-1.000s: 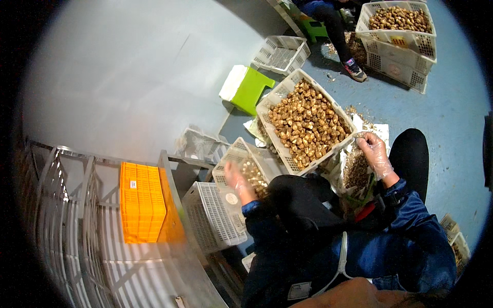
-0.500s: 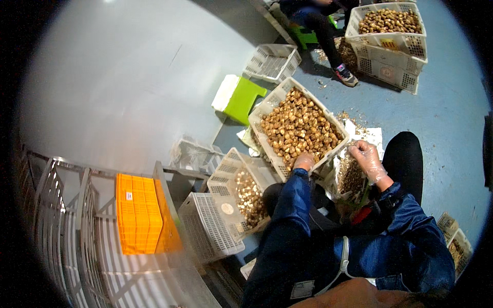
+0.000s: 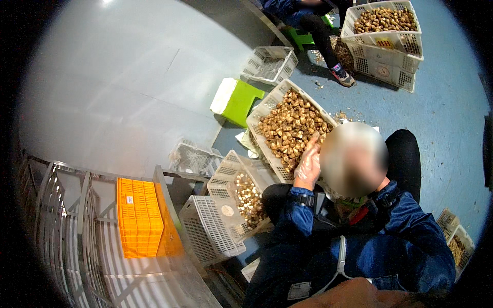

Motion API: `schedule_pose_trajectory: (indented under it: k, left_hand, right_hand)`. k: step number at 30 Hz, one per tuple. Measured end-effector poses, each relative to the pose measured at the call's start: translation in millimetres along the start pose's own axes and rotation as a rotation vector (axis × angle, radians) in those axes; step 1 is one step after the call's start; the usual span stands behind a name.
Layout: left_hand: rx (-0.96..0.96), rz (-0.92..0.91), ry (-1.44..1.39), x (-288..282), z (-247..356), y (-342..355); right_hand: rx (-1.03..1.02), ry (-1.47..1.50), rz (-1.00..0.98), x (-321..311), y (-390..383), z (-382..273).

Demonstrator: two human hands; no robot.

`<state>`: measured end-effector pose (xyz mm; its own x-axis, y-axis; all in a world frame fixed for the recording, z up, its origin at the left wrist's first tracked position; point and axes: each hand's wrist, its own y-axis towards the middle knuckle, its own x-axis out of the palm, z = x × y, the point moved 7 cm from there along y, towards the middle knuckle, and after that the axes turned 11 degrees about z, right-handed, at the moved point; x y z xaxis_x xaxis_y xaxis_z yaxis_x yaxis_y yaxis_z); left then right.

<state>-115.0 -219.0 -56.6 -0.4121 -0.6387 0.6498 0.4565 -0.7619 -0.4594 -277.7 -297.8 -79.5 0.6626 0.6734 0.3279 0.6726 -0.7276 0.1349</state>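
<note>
My left hand (image 3: 307, 167), in a clear plastic glove, is raised at the near edge of a white crate (image 3: 261, 145) of small rounded brown pieces with pale patches (image 3: 292, 123). Its fingers curl toward my right hand, and what they hold is hidden. A round blurred patch covers nearly all of my right hand (image 3: 381, 186); only the wrist end shows, and its fingers cannot be seen. The two hands are close together above my lap. Left of my knee, a tilted white crate (image 3: 222, 191) holds paler pieces (image 3: 249, 197).
A green stool (image 3: 241, 102) with a white cover and a white crate (image 3: 269, 64) stand beyond. Farther right, stacked crates (image 3: 382, 54) hold more brown pieces near another person's leg (image 3: 321, 43). An orange crate (image 3: 138, 218) sits on a metal rack (image 3: 84, 226) at left.
My left hand has come up out of the brown pieces and turned toward my right hand. The right hand, visible before with fingers pinched, is now behind the blurred patch.
</note>
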Motion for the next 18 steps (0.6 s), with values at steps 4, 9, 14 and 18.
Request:
schedule_pose_trajectory:
  k: [4,9,14,18]
  left_hand:
    - [0.033,-0.050,0.000,8,-3,-31]
    - [0.085,0.005,0.197,14,-11,-42]
    - [0.135,0.052,0.301,-2,-16,-39]
    - [0.170,0.151,0.404,-13,-15,-38]
  right_hand:
    - [-0.060,0.143,-0.055,20,0,-41]
    - [0.017,-0.029,0.174,21,3,-40]
    - [0.159,-0.475,0.128,15,23,1]
    - [0.012,-0.173,0.159,27,8,-40]
